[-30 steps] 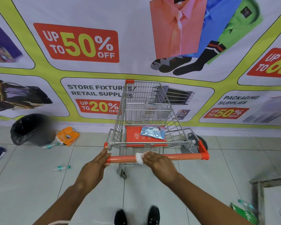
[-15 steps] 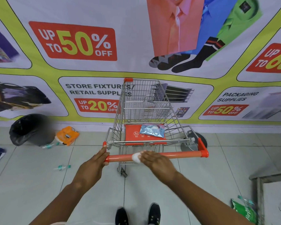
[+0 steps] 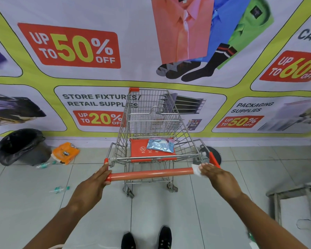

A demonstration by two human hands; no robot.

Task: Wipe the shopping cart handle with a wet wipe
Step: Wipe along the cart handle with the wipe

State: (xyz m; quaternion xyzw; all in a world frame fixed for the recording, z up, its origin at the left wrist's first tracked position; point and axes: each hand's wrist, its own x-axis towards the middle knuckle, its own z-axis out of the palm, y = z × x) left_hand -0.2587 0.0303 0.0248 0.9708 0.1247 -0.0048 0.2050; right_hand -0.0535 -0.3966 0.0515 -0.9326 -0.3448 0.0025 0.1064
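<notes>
Pressing wet wipe [image 3: 196, 170] on handle [image 3: 151, 173]; banner [image 3: 70, 45] reads "UP TO 50% OFF".

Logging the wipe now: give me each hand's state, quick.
Left hand: closed on the left end of the handle.
Right hand: closed on the wipe, pressed to the handle's right end.

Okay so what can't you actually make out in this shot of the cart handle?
Head view only:
- The handle's right end: covered by the wet wipe and right hand.
- The handle's left end: partly under the left hand.
- The wipe's underside: hidden, so any dirt cannot be judged.
- The blue packet's print: too small.
</notes>
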